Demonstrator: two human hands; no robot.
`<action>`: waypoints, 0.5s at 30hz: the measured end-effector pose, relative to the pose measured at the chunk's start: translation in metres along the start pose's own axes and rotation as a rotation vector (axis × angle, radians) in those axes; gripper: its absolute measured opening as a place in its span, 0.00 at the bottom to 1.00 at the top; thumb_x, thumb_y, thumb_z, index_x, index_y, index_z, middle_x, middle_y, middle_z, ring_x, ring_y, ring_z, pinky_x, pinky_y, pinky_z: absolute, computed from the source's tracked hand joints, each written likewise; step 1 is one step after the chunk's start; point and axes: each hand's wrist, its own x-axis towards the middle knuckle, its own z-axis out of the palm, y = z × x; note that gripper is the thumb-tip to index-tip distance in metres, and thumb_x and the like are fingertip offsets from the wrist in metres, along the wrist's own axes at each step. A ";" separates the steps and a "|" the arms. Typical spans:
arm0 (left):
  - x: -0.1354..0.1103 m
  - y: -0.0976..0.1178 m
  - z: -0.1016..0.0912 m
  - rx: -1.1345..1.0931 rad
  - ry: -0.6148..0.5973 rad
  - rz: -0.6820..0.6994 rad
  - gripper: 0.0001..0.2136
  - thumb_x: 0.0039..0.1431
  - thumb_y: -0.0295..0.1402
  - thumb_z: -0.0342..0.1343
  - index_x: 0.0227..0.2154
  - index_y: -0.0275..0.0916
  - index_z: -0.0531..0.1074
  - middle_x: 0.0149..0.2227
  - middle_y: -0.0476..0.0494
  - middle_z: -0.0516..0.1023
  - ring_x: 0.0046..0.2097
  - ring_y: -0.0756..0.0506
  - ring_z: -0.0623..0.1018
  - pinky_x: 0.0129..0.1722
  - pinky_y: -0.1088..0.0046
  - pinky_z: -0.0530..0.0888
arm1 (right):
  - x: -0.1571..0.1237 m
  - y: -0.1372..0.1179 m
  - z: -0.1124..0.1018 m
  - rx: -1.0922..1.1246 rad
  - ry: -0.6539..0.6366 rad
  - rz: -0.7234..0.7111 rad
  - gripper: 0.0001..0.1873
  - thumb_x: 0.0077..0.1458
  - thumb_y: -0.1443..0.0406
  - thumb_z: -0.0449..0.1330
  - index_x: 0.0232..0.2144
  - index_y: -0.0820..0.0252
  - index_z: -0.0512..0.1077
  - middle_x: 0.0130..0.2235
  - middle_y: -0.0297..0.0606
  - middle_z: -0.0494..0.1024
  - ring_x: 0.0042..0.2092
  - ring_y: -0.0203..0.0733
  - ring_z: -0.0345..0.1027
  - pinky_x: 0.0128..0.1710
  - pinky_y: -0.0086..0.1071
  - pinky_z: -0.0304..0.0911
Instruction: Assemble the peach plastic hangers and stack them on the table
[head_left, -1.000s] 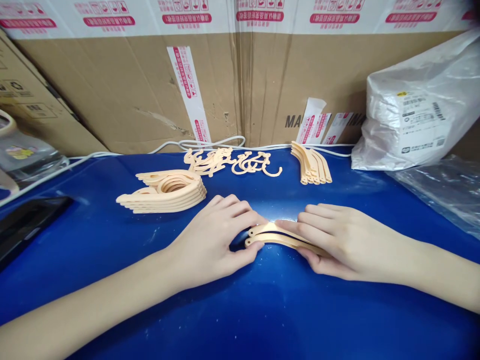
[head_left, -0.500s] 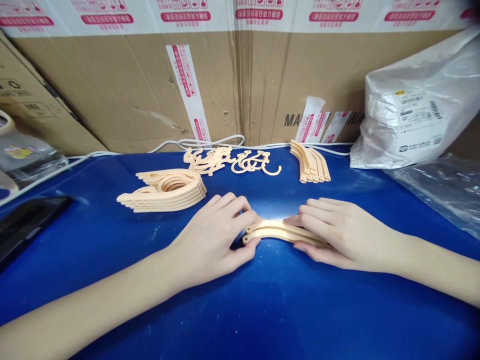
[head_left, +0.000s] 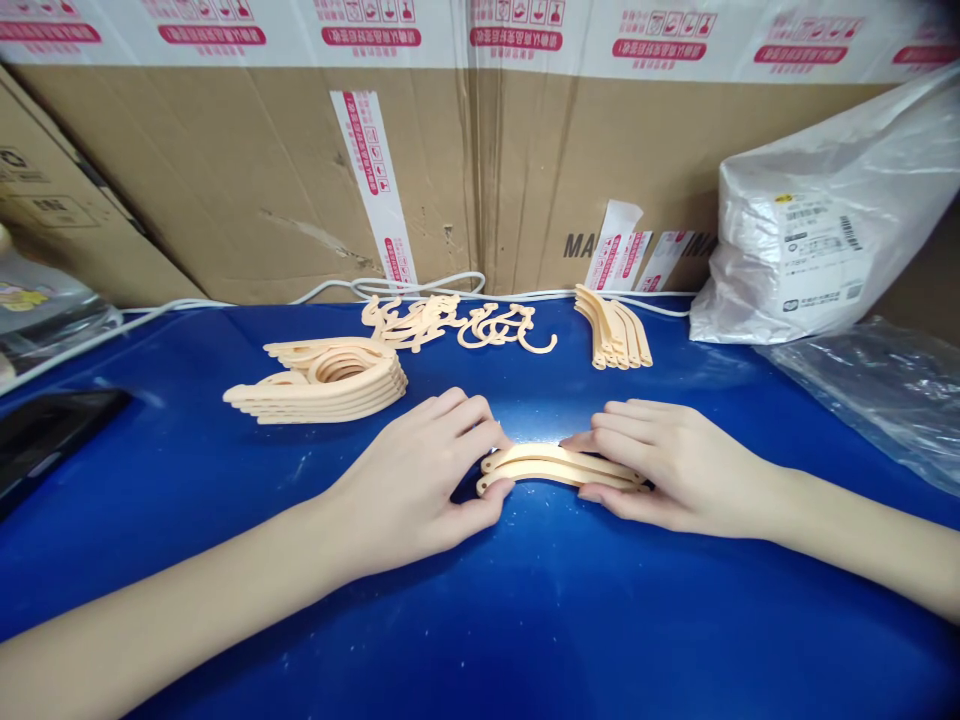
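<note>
Together, two curved strips (head_left: pixel 551 472) lie one just beyond the other at the middle of the blue table (head_left: pixel 570 620), between the person's two hands. The left hand (head_left: pixel 439 475) pinches them at their left ends, thumb on the near edge and fingertips on the far edge, the other fingers curled. The right hand (head_left: pixel 679 470) grips them likewise toward the other end, thumb near and index finger far, its remaining fingers bent over.

The strips are pale cream, smooth and probably plastic, bowed gently, with a small round hole at each left end. Beyond the left hand sits a neat stack of loop-ended pieces (head_left: pixel 349 403) in the same cream colour. Farther back lie a tangled heap of hooks (head_left: pixel 416 326) and, to its right, a bunch of curved bars (head_left: pixel 619 335) leaning together.

The tabletop is glossy, with pale specks and a patch of glare beyond the strips. A dark phone (head_left: pixel 60 435) rests at the left edge. Along the back runs a white cable (head_left: pixel 311 292), before a tall brown cardboard box (head_left: pixel 262 170) with red-and-white tape (head_left: pixel 375 190). At the right stands a crinkled, labelled plastic bag (head_left: pixel 757 220), with clear plastic wrap (head_left: pixel 885 385) beside it.
</note>
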 end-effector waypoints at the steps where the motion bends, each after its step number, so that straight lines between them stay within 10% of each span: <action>1: 0.000 0.000 0.000 -0.004 -0.009 -0.002 0.07 0.61 0.34 0.51 0.37 0.38 0.72 0.33 0.45 0.70 0.37 0.44 0.66 0.35 0.67 0.65 | 0.000 0.000 0.000 -0.004 0.002 -0.002 0.17 0.64 0.56 0.52 0.40 0.64 0.73 0.30 0.37 0.72 0.31 0.40 0.63 0.32 0.33 0.57; 15: -0.003 0.000 0.000 0.018 0.002 0.040 0.06 0.57 0.32 0.53 0.37 0.38 0.70 0.34 0.45 0.70 0.37 0.44 0.66 0.36 0.67 0.66 | -0.001 -0.004 -0.002 -0.030 0.008 -0.050 0.17 0.64 0.56 0.52 0.42 0.64 0.71 0.29 0.36 0.71 0.31 0.40 0.62 0.32 0.33 0.56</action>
